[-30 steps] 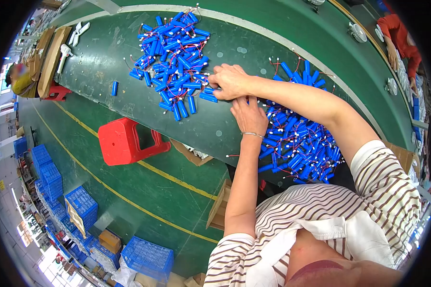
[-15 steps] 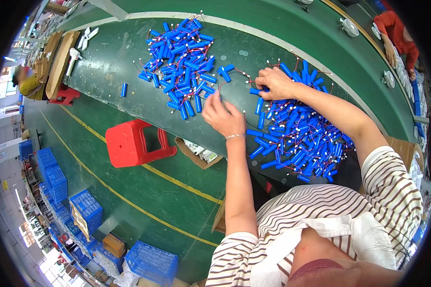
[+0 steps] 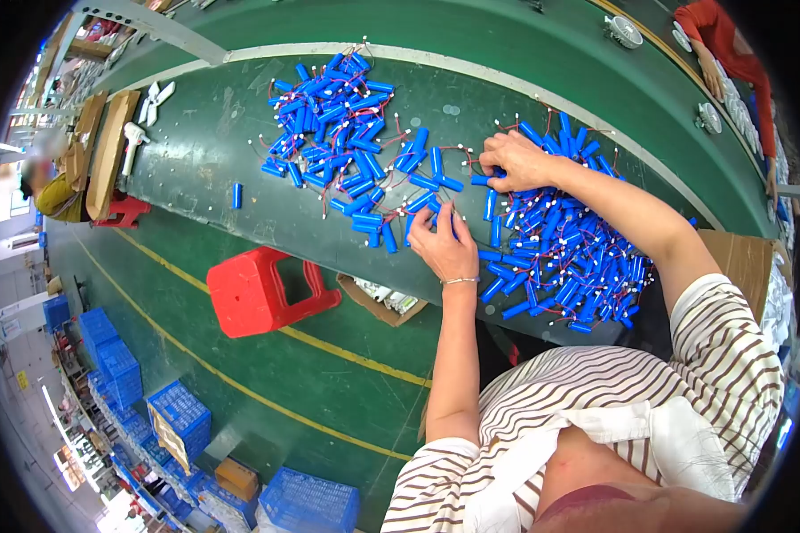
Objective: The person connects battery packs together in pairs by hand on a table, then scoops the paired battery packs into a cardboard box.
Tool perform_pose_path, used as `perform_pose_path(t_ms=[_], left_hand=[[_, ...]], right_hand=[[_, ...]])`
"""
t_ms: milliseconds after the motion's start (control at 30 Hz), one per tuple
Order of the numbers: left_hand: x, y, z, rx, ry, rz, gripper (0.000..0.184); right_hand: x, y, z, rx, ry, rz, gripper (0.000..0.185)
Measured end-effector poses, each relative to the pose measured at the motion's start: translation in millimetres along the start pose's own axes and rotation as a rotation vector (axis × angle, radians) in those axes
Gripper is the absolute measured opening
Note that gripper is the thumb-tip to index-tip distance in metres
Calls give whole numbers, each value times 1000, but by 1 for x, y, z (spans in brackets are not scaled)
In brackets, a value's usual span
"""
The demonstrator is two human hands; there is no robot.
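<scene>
Two heaps of blue cylindrical batteries with thin red wires and white plugs lie on the dark green table (image 3: 196, 142). My left hand (image 3: 446, 249) is at the near edge of the left heap (image 3: 329, 133), fingers curled around a blue battery (image 3: 433, 205) that they partly hide. My right hand (image 3: 520, 163) rests at the upper left of the right heap (image 3: 569, 231), its fingers bent and pinched over a blue battery (image 3: 479, 179). Between the hands lie several loose batteries (image 3: 436, 163).
A lone battery (image 3: 237, 195) lies left of the heaps. Beside the table stand a red stool (image 3: 244, 293) and a cardboard box (image 3: 378, 306). Blue crates (image 3: 307, 502) line the floor at lower left. Other people sit at the far left and upper right, near fan-like parts (image 3: 624, 32).
My left hand has moved right and toward me, its fingers closing on a battery. Several batteries now lie spread from the left heap toward my right hand, which has barely moved.
</scene>
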State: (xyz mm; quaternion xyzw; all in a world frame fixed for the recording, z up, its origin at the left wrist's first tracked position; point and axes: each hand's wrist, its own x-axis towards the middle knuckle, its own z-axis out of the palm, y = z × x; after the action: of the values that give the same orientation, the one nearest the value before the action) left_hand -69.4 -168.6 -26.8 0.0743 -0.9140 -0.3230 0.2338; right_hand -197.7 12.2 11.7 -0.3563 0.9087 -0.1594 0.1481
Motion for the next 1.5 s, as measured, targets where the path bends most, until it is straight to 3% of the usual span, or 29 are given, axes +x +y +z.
perform_pose_path(t_ms=[133,300,400,467,567,667,1033,1133,1233,1500], left_hand=[[19,6,-1,172,-176,-111,71],[33,-3,9,255,-182,-156,71],[32,-5,12,237,-148,-146,69],[30,-6,14,205,-114,-143,66],[28,-8,15,193,-113,-144,67],[26,-9,14,186,-112,-135,67],[20,-16,5,87,-160,46,61],[18,-15,3,51,-225,85,58],[19,-14,-1,47,-248,97,59],[14,-9,-4,-4,-290,98,60]], right_hand=[[4,-1,-2,13,-55,46,19],[3,-9,-13,-58,-99,-2,18],[20,-38,-27,-96,141,32,21],[41,-48,-7,-35,371,-231,28],[52,-41,17,-30,247,-181,28],[27,-27,27,-41,365,-143,22],[-7,-29,2,-209,172,-87,25],[16,-38,-3,-206,265,-96,24],[45,-46,5,-16,428,-51,20],[56,-26,22,167,322,-27,21]])
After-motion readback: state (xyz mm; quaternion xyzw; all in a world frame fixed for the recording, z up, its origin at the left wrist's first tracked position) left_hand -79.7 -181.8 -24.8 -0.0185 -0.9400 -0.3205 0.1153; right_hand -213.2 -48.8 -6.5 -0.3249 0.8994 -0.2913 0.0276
